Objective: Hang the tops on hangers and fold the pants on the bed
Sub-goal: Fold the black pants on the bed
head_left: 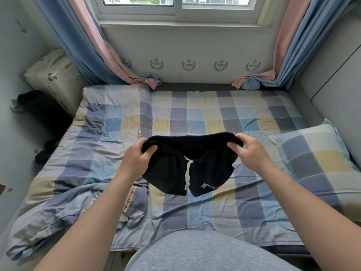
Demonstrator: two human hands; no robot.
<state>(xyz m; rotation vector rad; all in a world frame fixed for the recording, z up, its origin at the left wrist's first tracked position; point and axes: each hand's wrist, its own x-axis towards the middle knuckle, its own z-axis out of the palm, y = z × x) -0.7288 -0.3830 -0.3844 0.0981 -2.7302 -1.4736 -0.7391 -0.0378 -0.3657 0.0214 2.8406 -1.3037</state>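
Above the bed (195,118), the left hand (136,159) and right hand (248,151) each pinch the shorts (205,169) by the waistband, probably to spread them flat for folding.

We are failing to read the white print (210,186) on the black shorts (168,173); our torso (205,251) is hiding part of the bed (195,114).

A white-framed window (176,8) is flanked by blue-and-pink curtains (82,45), a pale cardboard box (52,79) is stood in the left corner, a checked pillow (316,165) is laid at the right, and a rumpled checked quilt (64,192) is spread at the left.
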